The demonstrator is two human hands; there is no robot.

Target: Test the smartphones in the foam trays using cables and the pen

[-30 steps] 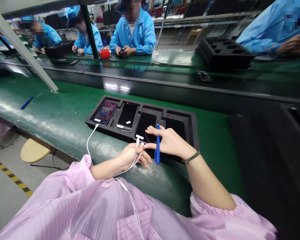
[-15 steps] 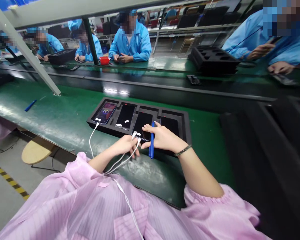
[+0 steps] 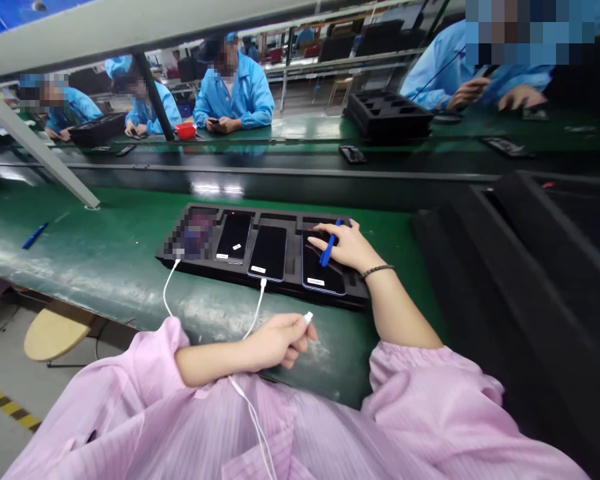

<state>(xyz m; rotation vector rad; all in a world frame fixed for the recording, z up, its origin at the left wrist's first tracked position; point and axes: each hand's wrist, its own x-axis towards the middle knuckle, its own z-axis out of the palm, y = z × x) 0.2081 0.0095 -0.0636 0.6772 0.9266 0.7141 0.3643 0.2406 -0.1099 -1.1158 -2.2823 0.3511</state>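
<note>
My left hand (image 3: 280, 339) pinches a white cable plug (image 3: 308, 317) in front of the black foam tray (image 3: 290, 291). My right hand (image 3: 347, 245) holds a blue pen (image 3: 331, 245), its fingers over the rightmost phone (image 3: 320, 275). Four phones lie in the tray's slots. White cables run to the leftmost phone (image 3: 196, 235), which is pixelated, and to the third phone (image 3: 269, 252). The second phone (image 3: 234, 235) has a dark screen with small white labels and no cable in it.
Another blue pen (image 3: 35, 235) lies on the green table (image 3: 100, 257) at the left. Black foam trays (image 3: 510, 267) are stacked at the right. A grey post (image 3: 40, 147) stands at the left. Across the dark line (image 3: 280, 160), several people in blue jackets (image 3: 255, 87) work.
My left hand has moved back from the third phone, with a plug now showing in its fingers. My right hand has shifted right, to the rightmost phone. The whole view has turned slightly.
</note>
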